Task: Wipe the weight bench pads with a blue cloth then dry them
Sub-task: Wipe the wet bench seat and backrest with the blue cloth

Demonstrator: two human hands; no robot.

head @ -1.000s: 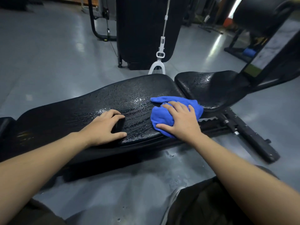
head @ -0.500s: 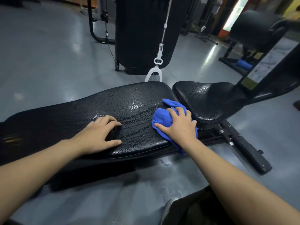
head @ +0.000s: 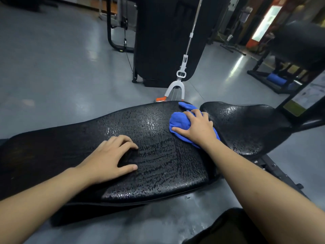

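Head view shows the right hand (head: pixel 197 128) farther up the long bench pad (head: pixel 158 155) than half a second ago: then it pressed the blue cloth (head: pixel 179 121) near the pad's near edge, with cloth hanging over that edge, and now hand and cloth sit toward the far end, next to the gap before the seat pad (head: pixel 246 125). A tail of the cloth reaches the pad's far edge. The camera has also come closer, so the pads fill more of the view. The left hand (head: pixel 109 160) is in the same spot on the middle of the long pad as before.

Fingers of the right hand are spread a little and pressed flat on top of the bunched cloth, thumb stretched out to the left along its near side; the palm covers the cloth's right part. The left hand rests bare on the pad, fingers slightly curled and close together, thumb apart, fingertips touching the surface and holding nothing.

Both pads glisten with beads and streaks of water. A white mop (head: pixel 181 80) stands on the grey floor (head: pixel 52 76) just behind the bench.
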